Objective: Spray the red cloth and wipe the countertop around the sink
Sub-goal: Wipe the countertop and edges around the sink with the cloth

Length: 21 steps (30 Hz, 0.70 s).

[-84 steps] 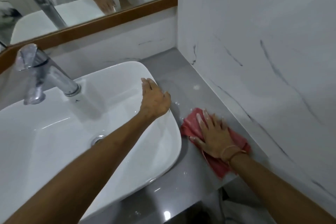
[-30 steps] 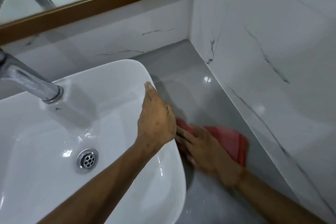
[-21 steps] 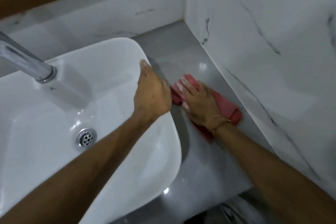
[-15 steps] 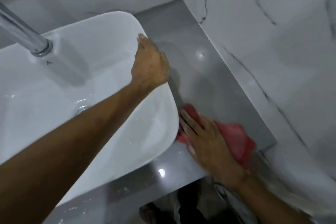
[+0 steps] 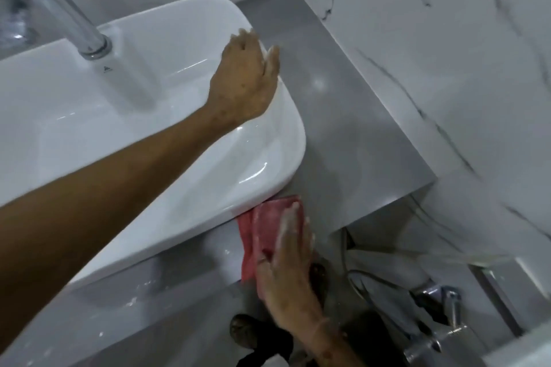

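Head view: right hand (image 5: 286,271) flat, pressing folded red cloth (image 5: 265,223) on glossy countertop (image 5: 343,134); left hand (image 5: 241,86) relaxed on rounded sink (image 5: 262,164).

Right grip (image 5: 286,277) presses the red cloth (image 5: 267,219) on the worktop (image 5: 343,143) beside the sink (image 5: 277,164) (left grip (image 5: 241,89) on its rim).

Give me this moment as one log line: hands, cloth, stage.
left hand: resting on rim of sink | right hand: pressing red cloth on countertop at sink's near-right corner | stage: wipe
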Each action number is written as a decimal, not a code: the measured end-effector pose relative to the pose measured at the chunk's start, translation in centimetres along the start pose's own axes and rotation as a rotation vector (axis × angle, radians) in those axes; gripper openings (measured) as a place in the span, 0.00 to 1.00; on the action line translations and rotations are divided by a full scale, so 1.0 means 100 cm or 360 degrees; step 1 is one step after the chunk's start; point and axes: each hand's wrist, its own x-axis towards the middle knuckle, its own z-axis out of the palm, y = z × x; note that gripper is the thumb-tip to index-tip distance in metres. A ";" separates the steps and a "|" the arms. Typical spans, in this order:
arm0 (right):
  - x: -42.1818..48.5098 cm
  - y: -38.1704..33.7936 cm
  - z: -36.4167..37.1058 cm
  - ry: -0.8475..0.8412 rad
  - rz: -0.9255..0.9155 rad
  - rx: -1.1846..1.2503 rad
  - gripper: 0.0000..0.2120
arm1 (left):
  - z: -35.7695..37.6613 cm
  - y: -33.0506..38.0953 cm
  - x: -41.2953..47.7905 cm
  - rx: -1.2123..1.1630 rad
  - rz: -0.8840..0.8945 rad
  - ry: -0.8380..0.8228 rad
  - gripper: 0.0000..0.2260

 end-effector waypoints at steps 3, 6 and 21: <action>0.003 -0.001 -0.045 0.0308 -0.0098 0.0408 0.33 | -0.018 -0.003 -0.079 -0.0081 0.0494 0.0243 0.19; 0.030 -0.015 -0.095 0.0502 -0.0321 0.0558 0.30 | 0.000 -0.005 -0.168 -0.0159 0.0650 0.0232 0.15; 0.087 -0.078 -0.112 -0.0038 -0.0926 -0.1095 0.29 | 0.150 -0.025 -0.220 0.0389 0.0035 -0.0326 0.36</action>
